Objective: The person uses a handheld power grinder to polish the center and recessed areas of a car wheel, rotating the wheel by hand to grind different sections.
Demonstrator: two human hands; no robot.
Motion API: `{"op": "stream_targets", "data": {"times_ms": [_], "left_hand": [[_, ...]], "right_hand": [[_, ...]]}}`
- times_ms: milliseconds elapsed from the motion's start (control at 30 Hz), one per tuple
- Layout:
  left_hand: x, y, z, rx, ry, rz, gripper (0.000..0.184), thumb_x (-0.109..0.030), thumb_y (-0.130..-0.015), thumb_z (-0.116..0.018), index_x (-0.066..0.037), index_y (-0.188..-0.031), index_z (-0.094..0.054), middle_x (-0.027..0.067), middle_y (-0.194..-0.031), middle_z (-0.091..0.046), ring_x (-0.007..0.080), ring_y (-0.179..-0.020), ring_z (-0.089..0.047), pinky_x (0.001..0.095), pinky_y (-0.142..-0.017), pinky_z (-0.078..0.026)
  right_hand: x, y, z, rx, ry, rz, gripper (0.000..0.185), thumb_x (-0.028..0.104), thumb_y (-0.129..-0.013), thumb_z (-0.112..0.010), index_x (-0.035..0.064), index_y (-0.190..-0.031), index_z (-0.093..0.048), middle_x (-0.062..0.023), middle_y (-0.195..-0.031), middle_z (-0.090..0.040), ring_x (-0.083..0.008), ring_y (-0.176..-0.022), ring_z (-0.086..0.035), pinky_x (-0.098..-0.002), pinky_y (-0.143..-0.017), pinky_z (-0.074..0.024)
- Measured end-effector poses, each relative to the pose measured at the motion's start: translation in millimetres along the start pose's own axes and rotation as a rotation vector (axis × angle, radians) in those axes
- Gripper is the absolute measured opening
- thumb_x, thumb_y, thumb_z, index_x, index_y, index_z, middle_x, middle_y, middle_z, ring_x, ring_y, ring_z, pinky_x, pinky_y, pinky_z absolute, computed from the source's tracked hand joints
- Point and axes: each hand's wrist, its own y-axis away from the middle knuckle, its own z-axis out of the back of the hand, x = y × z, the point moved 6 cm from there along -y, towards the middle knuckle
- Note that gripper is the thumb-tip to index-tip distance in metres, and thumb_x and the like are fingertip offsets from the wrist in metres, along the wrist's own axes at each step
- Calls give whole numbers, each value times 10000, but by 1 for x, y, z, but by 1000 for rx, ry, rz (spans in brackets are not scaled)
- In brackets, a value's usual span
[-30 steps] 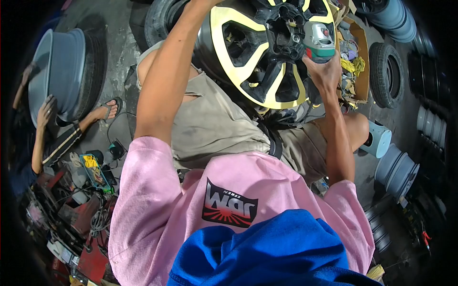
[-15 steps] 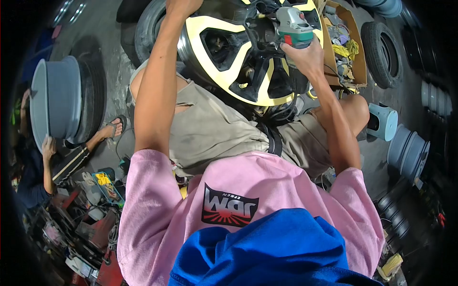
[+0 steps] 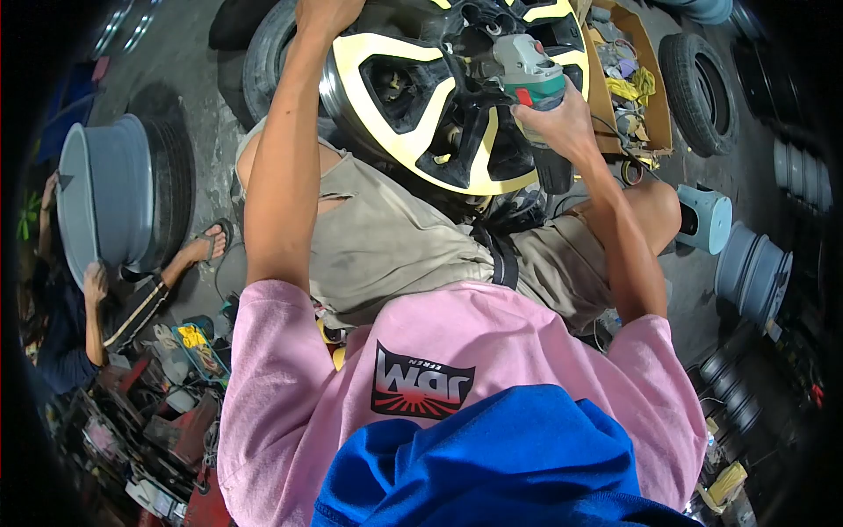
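- Two bare hands reach forward over a black-and-yellow multi-spoke wheel (image 3: 413,142), which stands in front of the person's lap, its spoked face in view.
- Right hand (image 3: 571,123): its fingers are closed around a grey-and-green power tool (image 3: 529,70) with a red switch, gripping it over the wheel's face, its nose directed at the dark hub area.
- Left hand (image 3: 328,12): it is at the wheel's outer edge, partly cut off by the top of the view; whether its fingers are curled or straight, I cannot tell.
- Right of the wheel, an open brown cardboard box (image 3: 657,123) holds yellow, purple and grey odds and ends; a black rubber tyre (image 3: 700,95) is just beyond it.
- Near the right knee are a pale-blue round-ended object (image 3: 716,220) and a grey metal rim (image 3: 757,274).
- Far left, another person's hands (image 3: 95,283) touch a large grey metal rim (image 3: 114,195), beside a dark tyre (image 3: 173,189).
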Motion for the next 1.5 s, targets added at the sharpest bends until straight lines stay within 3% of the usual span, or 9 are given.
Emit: {"op": "stream_targets", "data": {"times_ms": [367, 633, 967, 1000, 1100, 1133, 1267, 1333, 1500], "left_hand": [[3, -1, 0, 52, -87, 105, 586, -567, -946, -625, -4, -1005, -775, 312, -941, -716, 494, -955, -687, 533, -837, -524], [-5, 2, 5, 47, -26, 87, 561, -562, -943, -621, -30, -1033, -777, 290, -1009, -725, 481, -1021, -680, 531, -890, -516], [-1, 2, 4, 40, -44, 122, 566, -571, -936, -620, -37, -1023, -785, 284, -1012, -729, 476, -1025, -679, 537, -900, -518], [-2, 3, 4, 51, -49, 129, 570, -573, -936, -619, -35, -1023, -784, 285, -1010, -728, 476, -1024, -679, 536, -901, -519], [-2, 4, 4, 72, -40, 158, 567, -564, -936, -629, -25, -1026, -781, 288, -1012, -727, 477, -1024, -679, 538, -904, -519], [-3, 4, 5, 52, -28, 148, 557, -554, -936, -637, -23, -1028, -781, 287, -1015, -728, 480, -1023, -678, 540, -899, -519], [-6, 4, 6, 57, -12, 156, 544, -529, -934, -659, -8, -1031, -777, 292, -1015, -728, 487, -1013, -678, 545, -882, -521], [-5, 5, 6, 43, -8, 148, 548, -529, -933, -663, -2, -1032, -775, 298, -1010, -726, 490, -1009, -677, 545, -877, -522], [-4, 4, 6, 32, -19, 143, 560, -529, -927, -674, 12, -1035, -772, 312, -1004, -721, 494, -1005, -676, 545, -876, -521]], "right_hand": [[-16, -3, 25, 81, 59, -25, 702, 311, -678, -866, -60, -1226, -632, -175, -1062, -755, -237, -942, -725, -366, -888, -565], [-3, -15, 38, -138, 287, 33, 660, 342, -668, -858, -52, -1150, -639, -224, -1028, -757, -328, -940, -749, -395, -858, -573], [9, -4, 32, -73, 310, 31, 704, 323, -666, -849, -42, -1228, -633, -244, -1085, -744, -383, -1020, -727, -419, -913, -556], [15, 0, 32, -50, 352, -3, 706, 302, -695, -872, -20, -1269, -616, -192, -1122, -748, -290, -1001, -733, -379, -917, -554], [12, 3, 32, -12, 302, -63, 709, 317, -664, -846, -23, -1253, -642, -218, -1102, -749, -348, -1027, -730, -402, -935, -551], [-2, 0, 30, 13, 238, -80, 680, 303, -676, -859, -16, -1241, -654, -177, -1087, -759, -283, -992, -735, -379, -915, -555], [-10, 1, 26, 107, 102, -160, 609, 257, -719, -864, -26, -1219, -664, -130, -1045, -760, -194, -944, -714, -341, -873, -557], [-13, -1, 14, 190, -148, -193, 557, 204, -762, -858, -28, -1226, -657, -82, -1048, -736, -126, -926, -667, -302, -843, -546], [-7, -10, -6, 170, -312, -148, 571, 194, -775, -852, -17, -1258, -631, -55, -1095, -703, -123, -933, -650, -292, -846, -541]]}}
